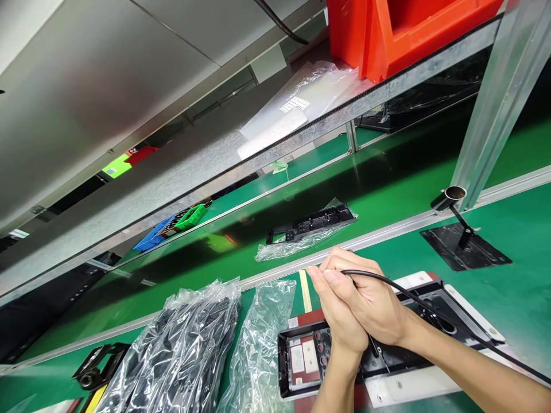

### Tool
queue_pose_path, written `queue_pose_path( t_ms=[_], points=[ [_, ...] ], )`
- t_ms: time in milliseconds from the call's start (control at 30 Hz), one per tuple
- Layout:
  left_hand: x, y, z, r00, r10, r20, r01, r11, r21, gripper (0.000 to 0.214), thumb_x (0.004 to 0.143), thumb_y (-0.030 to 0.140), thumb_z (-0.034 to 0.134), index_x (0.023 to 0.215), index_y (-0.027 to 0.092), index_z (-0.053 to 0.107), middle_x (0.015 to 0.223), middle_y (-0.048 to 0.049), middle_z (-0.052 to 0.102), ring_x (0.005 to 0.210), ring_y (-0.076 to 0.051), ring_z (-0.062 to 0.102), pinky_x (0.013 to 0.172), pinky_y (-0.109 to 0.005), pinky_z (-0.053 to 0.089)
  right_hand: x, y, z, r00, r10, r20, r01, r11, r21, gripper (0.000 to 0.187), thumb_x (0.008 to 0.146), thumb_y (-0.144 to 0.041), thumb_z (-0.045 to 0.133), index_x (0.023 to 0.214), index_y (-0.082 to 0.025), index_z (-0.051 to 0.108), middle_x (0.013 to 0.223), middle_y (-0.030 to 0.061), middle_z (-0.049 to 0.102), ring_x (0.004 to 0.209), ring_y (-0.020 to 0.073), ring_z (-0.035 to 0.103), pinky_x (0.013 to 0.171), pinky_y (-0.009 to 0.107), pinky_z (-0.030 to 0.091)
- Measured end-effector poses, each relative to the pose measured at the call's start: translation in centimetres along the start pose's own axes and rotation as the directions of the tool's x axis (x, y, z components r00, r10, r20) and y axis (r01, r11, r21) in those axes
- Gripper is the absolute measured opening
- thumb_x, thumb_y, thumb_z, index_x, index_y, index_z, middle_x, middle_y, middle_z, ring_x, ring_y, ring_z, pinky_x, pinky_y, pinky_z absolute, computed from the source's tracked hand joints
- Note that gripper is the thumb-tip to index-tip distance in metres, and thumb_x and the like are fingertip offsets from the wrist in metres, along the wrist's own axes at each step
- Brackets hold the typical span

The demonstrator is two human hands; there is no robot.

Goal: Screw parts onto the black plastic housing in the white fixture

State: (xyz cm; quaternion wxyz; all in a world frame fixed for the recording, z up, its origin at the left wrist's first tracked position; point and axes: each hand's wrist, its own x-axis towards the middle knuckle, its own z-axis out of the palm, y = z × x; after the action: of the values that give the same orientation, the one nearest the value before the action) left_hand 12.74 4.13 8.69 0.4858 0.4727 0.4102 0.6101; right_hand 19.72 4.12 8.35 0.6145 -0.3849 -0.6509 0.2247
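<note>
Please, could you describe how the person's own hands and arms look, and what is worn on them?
The left hand and right hand are ungloved. No sleeve, watch or bracelet shows on the visible forearms. No ring shows, though some fingers are hidden.

Thin blk round cable, curved, runs lower R above long blk plastic rect. housing, lying flat, hollow side up.

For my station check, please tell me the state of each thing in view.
Left hand: closed, clasped with the right hand
Right hand: closed too
Black cable: curved, trailing toward lower right
Black housing: open side up
Clear bag: crumpled
Bagged black parts: bundled together
Far black part: lying amid clear plastic
Black stand: upright
Red bin: resting on the shelf
</note>
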Motion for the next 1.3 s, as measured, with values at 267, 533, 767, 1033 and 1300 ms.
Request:
queue_pose_path(
  t_ms=[267, 533, 767, 1033, 1300],
  points=[
    [-0.4, 0.6, 0.5, 0.996, 0.035, -0.077, -0.033, 0.999, 0.027, 0.06, 0.102, 0.068, 0.036, 0.07, 0.022, 0.056, 0.071, -0.0019, 0.058, 0.068, -0.017, 0.053, 0.072, -0.031, 0.051, -0.1, -0.1, -0.1, 1.0, -0.002, 0.013, 0.002, 1.0, -0.001, 0.04, 0.109, -0.036, 0.041, 0.076, -0.019, 0.056, 0.081, 0.0029, 0.055, 0.076, 0.0149, 0.05, 0.07, 0.032, 0.04],
    [0.1, -0.2, -0.3, 1.0, 0.021, -0.022, -0.021, 1.0, -0.008, 0.07, 0.086, 0.087, 0.041, 0.07, 0.022, 0.059, 0.072, -0.0019, 0.058, 0.068, -0.016, 0.054, 0.071, -0.03, 0.051, 0.0, -0.3, -0.1, 1.0, -0.001, 0.023, 0.001, 1.0, 0.001, 0.04, 0.11, -0.035, 0.04, 0.076, -0.019, 0.054, 0.08, 0.0022, 0.054, 0.077, 0.0148, 0.049, 0.071, 0.033, 0.04],
    [0.0, -1.0, -0.6, 0.999, -0.049, 0.023, 0.051, 0.997, -0.061, 0.066, 0.091, 0.083, 0.041, 0.079, 0.02, 0.057, 0.077, -0.0016, 0.058, 0.074, -0.017, 0.053, 0.076, -0.032, 0.047, 0.0, -0.5, 0.0, 0.999, -0.023, -0.037, 0.025, 0.999, 0.035, 0.028, 0.108, -0.032, 0.046, 0.085, -0.02, 0.058, 0.083, 0.0003, 0.058, 0.077, 0.0135, 0.053, 0.071, 0.032, 0.041],
    [0.5, -0.7, -0.6, 0.996, 0.018, 0.089, -0.012, 0.998, -0.06, 0.065, 0.099, 0.075, 0.035, 0.08, 0.019, 0.062, 0.081, -0.0023, 0.065, 0.078, -0.017, 0.061, 0.08, -0.031, 0.049, 0.2, -0.5, -0.3, 0.999, -0.005, 0.043, 0.003, 0.999, 0.046, 0.032, 0.11, -0.029, 0.041, 0.104, -0.024, 0.072, 0.1, 0.0021, 0.069, 0.091, 0.0168, 0.061, 0.081, 0.034, 0.048],
    [1.0, -0.2, -1.2, 0.958, -0.047, 0.282, 0.094, 0.983, -0.156, 0.066, 0.098, 0.076, 0.036, 0.105, 0.02, 0.071, 0.111, -0.0075, 0.073, 0.114, -0.024, 0.066, 0.106, -0.037, 0.049, 0.5, -0.8, -0.8, 0.998, -0.036, -0.055, 0.028, 0.99, -0.137, 0.031, 0.108, -0.033, 0.046, 0.119, -0.035, 0.076, 0.131, 0.0007, 0.062, 0.123, 0.0196, 0.056, 0.103, 0.037, 0.048]
  ],
)
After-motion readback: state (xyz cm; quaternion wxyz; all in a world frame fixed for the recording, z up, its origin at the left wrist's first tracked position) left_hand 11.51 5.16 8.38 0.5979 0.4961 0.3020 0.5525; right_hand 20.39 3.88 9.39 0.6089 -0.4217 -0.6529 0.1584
